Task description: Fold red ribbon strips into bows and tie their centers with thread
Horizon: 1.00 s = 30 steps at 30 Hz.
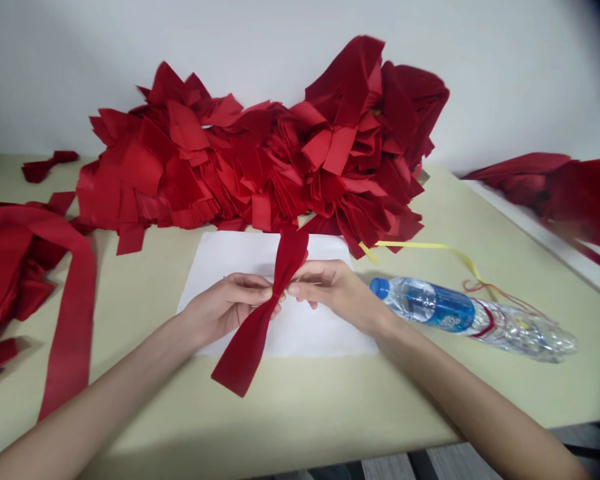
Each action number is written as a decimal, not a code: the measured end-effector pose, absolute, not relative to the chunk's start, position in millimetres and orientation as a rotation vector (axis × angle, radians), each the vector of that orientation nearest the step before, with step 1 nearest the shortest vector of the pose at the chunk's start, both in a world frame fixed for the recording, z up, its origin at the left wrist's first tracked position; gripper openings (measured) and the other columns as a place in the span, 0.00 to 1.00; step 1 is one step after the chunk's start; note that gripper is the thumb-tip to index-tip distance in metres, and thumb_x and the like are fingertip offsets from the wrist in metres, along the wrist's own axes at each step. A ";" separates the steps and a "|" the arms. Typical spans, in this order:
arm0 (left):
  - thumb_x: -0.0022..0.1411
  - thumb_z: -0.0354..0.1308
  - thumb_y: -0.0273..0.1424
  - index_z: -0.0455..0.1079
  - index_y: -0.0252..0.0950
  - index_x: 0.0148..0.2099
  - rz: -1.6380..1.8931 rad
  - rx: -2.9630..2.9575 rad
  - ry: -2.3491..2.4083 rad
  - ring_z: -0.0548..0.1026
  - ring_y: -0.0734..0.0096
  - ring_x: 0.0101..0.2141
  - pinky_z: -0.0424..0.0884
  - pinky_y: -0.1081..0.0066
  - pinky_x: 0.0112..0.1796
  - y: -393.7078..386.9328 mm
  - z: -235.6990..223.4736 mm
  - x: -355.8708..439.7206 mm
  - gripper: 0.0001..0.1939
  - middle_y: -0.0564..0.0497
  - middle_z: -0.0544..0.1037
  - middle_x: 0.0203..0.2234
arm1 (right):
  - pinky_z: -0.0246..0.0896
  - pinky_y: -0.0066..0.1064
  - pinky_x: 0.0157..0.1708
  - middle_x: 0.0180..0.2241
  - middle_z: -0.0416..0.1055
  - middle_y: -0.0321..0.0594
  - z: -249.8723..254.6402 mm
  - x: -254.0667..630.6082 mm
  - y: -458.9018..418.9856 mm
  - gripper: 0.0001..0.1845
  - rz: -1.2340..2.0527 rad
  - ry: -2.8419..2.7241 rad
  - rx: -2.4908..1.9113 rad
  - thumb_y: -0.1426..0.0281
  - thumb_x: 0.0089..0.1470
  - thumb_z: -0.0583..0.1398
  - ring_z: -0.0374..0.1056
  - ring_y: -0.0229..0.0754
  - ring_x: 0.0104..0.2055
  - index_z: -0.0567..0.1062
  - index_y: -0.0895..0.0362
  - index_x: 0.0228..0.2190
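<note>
A strip of dark red velvet ribbon (pixel 243 347) is gathered at its middle into a bow-like shape, with one end toward me and the other pointing away. My left hand (pixel 225 303) is closed, pinching the gathered middle between thumb and fingers. From the other side, my right hand (pixel 333 290) is also closed, its thumb and fingertips pressed together right beside that middle. What the right fingertips hold is too small to make out. Both hands are above a white sheet of paper (pixel 330 337) lying on the table.
A big heap of red ribbon pieces (pixel 250 160) lies behind the paper. Loose red ribbon (pixel 73 300) lies at left, near a small tied bow (pixel 47 165). At right are a plastic bottle (pixel 430 303) with red string, a yellow strip (pixel 420 245) and more red ribbon (pixel 555 187) on a white surface.
</note>
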<state>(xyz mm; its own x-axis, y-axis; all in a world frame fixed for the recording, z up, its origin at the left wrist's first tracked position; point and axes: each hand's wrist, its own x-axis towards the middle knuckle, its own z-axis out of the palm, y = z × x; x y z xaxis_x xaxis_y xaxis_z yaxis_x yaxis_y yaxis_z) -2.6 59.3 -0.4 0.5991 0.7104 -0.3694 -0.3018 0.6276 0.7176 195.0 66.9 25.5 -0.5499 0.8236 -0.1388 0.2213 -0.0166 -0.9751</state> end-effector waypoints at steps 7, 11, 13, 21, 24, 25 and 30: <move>0.59 0.55 0.28 0.73 0.32 0.38 0.588 0.656 0.584 0.76 0.61 0.36 0.70 0.62 0.41 54.3 3.7 -2.4 0.07 0.47 0.77 0.30 | 0.57 0.28 0.33 0.28 0.67 0.36 27.1 197.4 69.1 0.09 1.760 -1.796 -0.932 0.68 0.53 0.57 0.61 0.32 0.30 0.70 0.62 0.28; 0.60 0.55 0.28 0.72 0.31 0.35 0.588 0.682 0.566 0.77 0.67 0.29 0.71 0.69 0.35 54.0 5.9 -5.1 0.06 0.50 0.76 0.26 | 0.54 0.25 0.27 0.28 0.65 0.35 28.9 199.1 70.3 0.08 1.767 -1.803 -0.997 0.68 0.51 0.59 0.58 0.30 0.27 0.71 0.62 0.30; 0.60 0.54 0.27 0.73 0.31 0.35 0.604 0.688 0.572 0.76 0.70 0.27 0.71 0.71 0.33 54.7 5.6 -5.6 0.07 0.50 0.76 0.25 | 0.53 0.24 0.24 0.29 0.66 0.35 29.2 199.2 70.2 0.11 1.809 -1.746 -1.015 0.67 0.49 0.61 0.58 0.30 0.27 0.72 0.61 0.34; 0.60 0.54 0.27 0.72 0.29 0.35 0.589 0.730 0.603 0.75 0.71 0.26 0.69 0.72 0.32 55.7 3.3 -3.0 0.07 0.49 0.76 0.25 | 0.46 0.25 0.21 0.24 0.65 0.34 23.9 194.0 66.1 0.11 1.800 -1.531 -1.025 0.64 0.48 0.61 0.53 0.29 0.23 0.74 0.60 0.28; 0.60 0.54 0.27 0.72 0.29 0.35 0.595 0.729 0.595 0.75 0.72 0.26 0.69 0.72 0.33 55.2 3.2 -3.1 0.07 0.49 0.76 0.25 | 0.44 0.25 0.22 0.24 0.65 0.34 24.3 193.6 66.4 0.09 1.810 -1.537 -1.041 0.67 0.48 0.61 0.51 0.28 0.23 0.74 0.60 0.28; 0.60 0.54 0.27 0.72 0.29 0.35 0.597 0.729 0.592 0.75 0.72 0.26 0.69 0.72 0.33 55.0 3.1 -3.1 0.07 0.49 0.76 0.25 | 0.44 0.25 0.22 0.24 0.65 0.33 24.5 193.6 66.6 0.08 1.820 -1.535 -1.047 0.67 0.47 0.61 0.51 0.28 0.23 0.74 0.61 0.28; 0.58 0.57 0.28 0.73 0.30 0.33 0.580 0.738 0.568 0.75 0.72 0.25 0.70 0.71 0.31 53.2 1.0 -2.7 0.06 0.50 0.76 0.24 | 0.49 0.25 0.23 0.23 0.67 0.33 24.5 193.4 65.9 0.08 1.829 -1.534 -1.020 0.68 0.46 0.61 0.55 0.29 0.24 0.75 0.60 0.28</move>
<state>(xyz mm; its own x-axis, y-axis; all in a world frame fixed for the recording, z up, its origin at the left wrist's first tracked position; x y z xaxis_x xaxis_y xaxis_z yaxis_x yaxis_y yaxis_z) -2.7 53.2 1.0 0.7024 0.6597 -0.2672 -0.2811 0.6020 0.7474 193.4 65.9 24.5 -0.5689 0.7960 -0.2068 0.0652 -0.2071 -0.9761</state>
